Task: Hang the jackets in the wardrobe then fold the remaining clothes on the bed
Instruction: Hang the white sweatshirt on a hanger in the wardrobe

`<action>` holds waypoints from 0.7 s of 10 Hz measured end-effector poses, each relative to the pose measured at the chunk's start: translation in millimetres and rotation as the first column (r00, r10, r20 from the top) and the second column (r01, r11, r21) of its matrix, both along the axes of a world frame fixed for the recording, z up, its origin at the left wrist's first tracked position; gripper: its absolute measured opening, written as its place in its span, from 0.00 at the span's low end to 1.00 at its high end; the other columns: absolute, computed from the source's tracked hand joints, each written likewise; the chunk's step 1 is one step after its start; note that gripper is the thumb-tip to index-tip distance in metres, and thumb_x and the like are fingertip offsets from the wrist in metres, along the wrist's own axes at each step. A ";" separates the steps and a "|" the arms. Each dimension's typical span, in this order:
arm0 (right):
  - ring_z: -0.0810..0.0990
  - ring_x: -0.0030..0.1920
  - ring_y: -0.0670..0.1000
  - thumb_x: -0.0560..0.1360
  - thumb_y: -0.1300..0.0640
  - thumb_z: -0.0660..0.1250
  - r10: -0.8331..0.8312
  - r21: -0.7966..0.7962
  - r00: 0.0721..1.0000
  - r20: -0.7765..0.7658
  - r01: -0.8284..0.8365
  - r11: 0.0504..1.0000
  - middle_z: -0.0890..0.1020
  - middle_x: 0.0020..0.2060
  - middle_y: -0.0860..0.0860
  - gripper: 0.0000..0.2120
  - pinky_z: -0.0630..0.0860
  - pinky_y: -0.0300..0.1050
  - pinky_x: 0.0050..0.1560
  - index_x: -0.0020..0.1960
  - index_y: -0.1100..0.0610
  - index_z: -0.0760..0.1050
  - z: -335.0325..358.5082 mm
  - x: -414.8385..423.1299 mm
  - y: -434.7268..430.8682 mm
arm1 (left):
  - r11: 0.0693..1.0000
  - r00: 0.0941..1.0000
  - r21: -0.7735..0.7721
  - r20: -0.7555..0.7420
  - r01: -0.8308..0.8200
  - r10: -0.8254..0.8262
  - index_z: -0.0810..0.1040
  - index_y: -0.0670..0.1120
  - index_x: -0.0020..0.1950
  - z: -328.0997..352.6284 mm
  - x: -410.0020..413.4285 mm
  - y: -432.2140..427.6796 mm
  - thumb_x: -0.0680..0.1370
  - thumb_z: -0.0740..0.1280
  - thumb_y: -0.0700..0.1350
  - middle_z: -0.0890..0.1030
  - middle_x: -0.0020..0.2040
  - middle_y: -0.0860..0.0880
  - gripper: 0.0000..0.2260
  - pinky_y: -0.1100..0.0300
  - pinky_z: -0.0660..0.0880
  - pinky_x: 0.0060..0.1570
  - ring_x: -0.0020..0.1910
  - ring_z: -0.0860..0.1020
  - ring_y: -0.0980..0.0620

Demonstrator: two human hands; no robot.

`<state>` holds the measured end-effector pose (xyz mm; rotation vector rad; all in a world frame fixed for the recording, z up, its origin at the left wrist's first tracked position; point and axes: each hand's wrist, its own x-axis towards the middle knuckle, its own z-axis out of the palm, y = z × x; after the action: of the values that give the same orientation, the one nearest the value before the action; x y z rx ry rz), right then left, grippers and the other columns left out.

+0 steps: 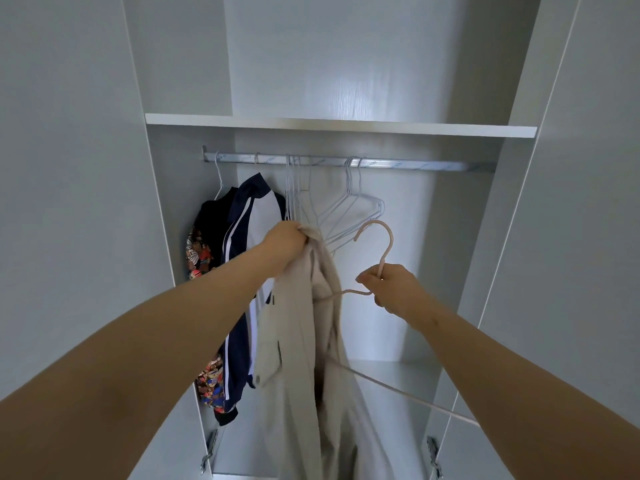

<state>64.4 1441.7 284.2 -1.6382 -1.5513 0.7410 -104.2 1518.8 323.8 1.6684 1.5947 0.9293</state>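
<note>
My left hand [285,242] grips the top of a beige jacket [298,341], which hangs down in front of the open wardrobe. My right hand [391,287] grips the neck of a pale pink hanger [381,237] just below its hook. One arm of the hanger runs left into the jacket; the other slants down to the right. The hook sits below the metal rail [415,165]. A navy and white jacket [249,244] and a black patterned garment [204,251] hang at the rail's left end.
Several bare white wire hangers [349,202] hang mid-rail, just behind the pink hook. A white shelf [339,128] lies above the rail. Open wardrobe doors [69,202] flank both sides, with hinges [434,455] low down. The right half of the rail carries nothing.
</note>
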 end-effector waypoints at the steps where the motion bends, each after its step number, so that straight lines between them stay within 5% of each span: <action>1: 0.67 0.26 0.46 0.78 0.57 0.59 -0.052 -0.015 0.996 0.077 0.053 0.998 0.71 0.26 0.49 0.17 0.64 0.33 0.24 0.33 0.60 0.75 4.4 13.7 -0.7 | 0.983 0.973 0.002 -0.139 -0.184 0.182 0.70 0.35 0.64 -2.7 -12.5 13.0 0.80 0.56 0.36 0.73 0.65 0.39 0.14 0.58 0.68 0.61 0.64 0.72 0.44; 2: 0.68 0.27 0.48 0.77 0.58 0.59 -0.163 0.000 0.983 0.088 0.164 0.986 0.73 0.26 0.52 0.19 0.64 0.39 0.29 0.28 0.58 0.73 0.7 29.7 -0.1 | 0.966 0.941 0.092 -0.221 -0.242 0.257 0.71 0.34 0.64 -1.3 -20.4 12.6 0.81 0.53 0.34 0.72 0.65 0.39 0.14 0.57 0.69 0.60 0.64 0.72 0.43; 4: 0.69 0.26 0.50 0.76 0.60 0.59 -0.231 0.055 0.971 0.063 0.228 0.972 0.73 0.25 0.53 0.18 0.65 0.40 0.29 0.28 0.59 0.73 7.0 46.3 -6.8 | 0.935 0.936 0.059 -0.028 -0.349 0.351 0.72 0.33 0.63 5.1 -21.0 7.7 0.81 0.55 0.39 0.74 0.63 0.36 0.15 0.57 0.71 0.49 0.63 0.72 0.38; 5: 0.68 0.26 0.49 0.76 0.62 0.58 -0.246 0.076 0.969 0.025 0.244 0.967 0.72 0.24 0.52 0.18 0.63 0.40 0.28 0.28 0.59 0.72 10.1 55.6 -11.9 | 0.949 0.889 0.106 -0.332 -0.296 0.315 0.72 0.35 0.64 0.1 -31.4 16.8 0.80 0.56 0.36 0.73 0.64 0.39 0.14 0.56 0.72 0.57 0.64 0.73 0.42; 6: 0.68 0.25 0.48 0.75 0.62 0.58 -0.262 0.074 0.965 0.027 0.260 0.963 0.71 0.17 0.47 0.18 0.61 0.40 0.27 0.27 0.59 0.71 10.8 61.0 -14.3 | 0.925 0.926 0.078 -0.043 -0.372 0.376 0.72 0.34 0.63 -3.5 -39.7 22.0 0.79 0.57 0.39 0.75 0.62 0.37 0.15 0.50 0.71 0.58 0.62 0.73 0.39; 7: 0.68 0.25 0.49 0.75 0.62 0.58 -0.278 0.065 0.960 0.034 0.276 0.959 0.72 0.21 0.50 0.17 0.62 0.40 0.27 0.27 0.60 0.71 11.2 64.5 -14.6 | 0.924 0.926 0.073 0.049 -0.376 0.374 0.73 0.34 0.63 -3.6 -45.7 23.2 0.78 0.58 0.39 0.78 0.57 0.38 0.16 0.51 0.72 0.55 0.61 0.74 0.38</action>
<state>128.9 1427.0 295.4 -1.7894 -1.3220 0.5073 -150.0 1541.9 320.2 1.4117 1.9151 1.2202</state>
